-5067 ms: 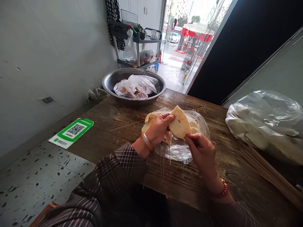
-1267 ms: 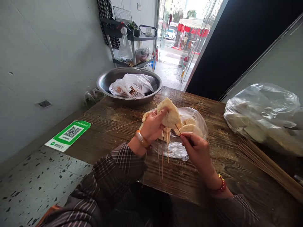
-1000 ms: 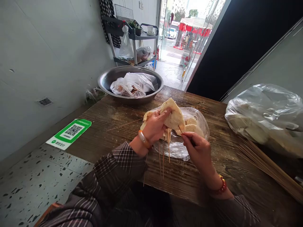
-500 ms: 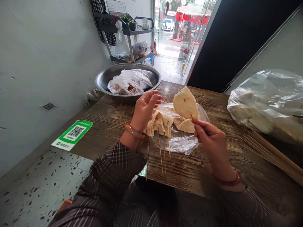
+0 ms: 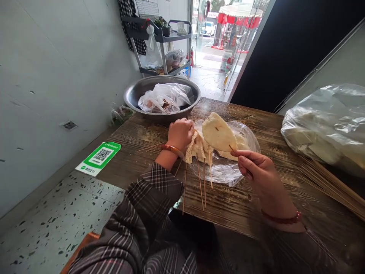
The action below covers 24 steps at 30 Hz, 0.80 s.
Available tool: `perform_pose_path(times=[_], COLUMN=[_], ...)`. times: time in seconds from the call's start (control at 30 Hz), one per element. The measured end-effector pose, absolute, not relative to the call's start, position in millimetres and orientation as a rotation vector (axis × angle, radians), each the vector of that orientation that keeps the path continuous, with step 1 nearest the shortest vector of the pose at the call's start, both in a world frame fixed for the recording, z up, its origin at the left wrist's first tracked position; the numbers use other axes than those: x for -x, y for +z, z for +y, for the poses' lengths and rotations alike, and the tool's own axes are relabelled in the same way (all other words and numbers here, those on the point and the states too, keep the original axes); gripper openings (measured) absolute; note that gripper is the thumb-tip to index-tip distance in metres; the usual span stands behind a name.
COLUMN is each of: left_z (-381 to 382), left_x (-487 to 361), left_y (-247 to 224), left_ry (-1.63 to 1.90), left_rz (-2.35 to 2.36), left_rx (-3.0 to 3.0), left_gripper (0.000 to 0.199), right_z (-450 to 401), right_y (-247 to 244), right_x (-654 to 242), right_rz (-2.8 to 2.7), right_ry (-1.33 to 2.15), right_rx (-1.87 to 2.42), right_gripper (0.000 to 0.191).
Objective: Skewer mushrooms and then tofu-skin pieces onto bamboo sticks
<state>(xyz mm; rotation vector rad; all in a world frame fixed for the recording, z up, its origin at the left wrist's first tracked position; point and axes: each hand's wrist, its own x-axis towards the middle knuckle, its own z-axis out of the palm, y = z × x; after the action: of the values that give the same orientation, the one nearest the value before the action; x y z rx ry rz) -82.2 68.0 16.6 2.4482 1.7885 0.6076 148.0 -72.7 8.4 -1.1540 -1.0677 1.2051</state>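
Note:
My right hand pinches a skewer that runs through a flat, pale, rounded slice, perhaps tofu or dough. The slice is held up, tilted, above the clear plastic bag on the table. My left hand is closed, its fingers curled down beside the skewered spongy pieces; its fingertips are hidden, so what they grip cannot be seen. Those pieces lie on the bag, folded, with several bamboo skewers pointing toward me. More pale slices rest on the bag behind the raised one.
A steel basin holding a plastic bag stands at the back left. To the right lie a bundle of skewers and a large clear bag of pale slices. A green QR card sits at the left edge of the wooden table.
My left hand has gone from raised with fingers partly curled to lowered and closed beside the skewered pieces. The slice in my right hand has tipped left and down. The view has shifted slightly.

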Motion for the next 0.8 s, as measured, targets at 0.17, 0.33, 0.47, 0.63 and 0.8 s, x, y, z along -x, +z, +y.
perform_pose_path(times=[0.17, 0.33, 0.47, 0.63, 0.8], left_z=[73.6, 72.5, 70.9, 69.2, 66.5], left_x=[86.6, 85.0, 82.3, 81.7, 81.1], left_y=[18.0, 19.9, 19.9, 20.8, 22.1], left_ry=[0.842, 1.010, 1.051, 1.055, 1.041], left_rz=[1.736, 1.639, 1.618, 1.577, 1.556], left_rx=[-2.333, -2.323, -2.332, -2.309, -2.320], left_gripper=[0.028, 0.029, 0.027, 0.027, 0.027], right_z=[-70.8, -74.1, -83.5, -93.4, -81.1], right_y=[3.4, 1.8, 4.9, 6.7, 4.7], right_x=[-148.4, -135.2, -120.1, -105.2, -94.1], right_rz=[-1.266, -1.117, -0.887, -0.741, -0.631], right_ry=[1.374, 1.433, 1.462, 1.571, 1.437], right_rx=[1.214, 1.267, 1.274, 1.235, 1.182], right_gripper=[0.028, 0.036, 0.040, 0.039, 0.036])
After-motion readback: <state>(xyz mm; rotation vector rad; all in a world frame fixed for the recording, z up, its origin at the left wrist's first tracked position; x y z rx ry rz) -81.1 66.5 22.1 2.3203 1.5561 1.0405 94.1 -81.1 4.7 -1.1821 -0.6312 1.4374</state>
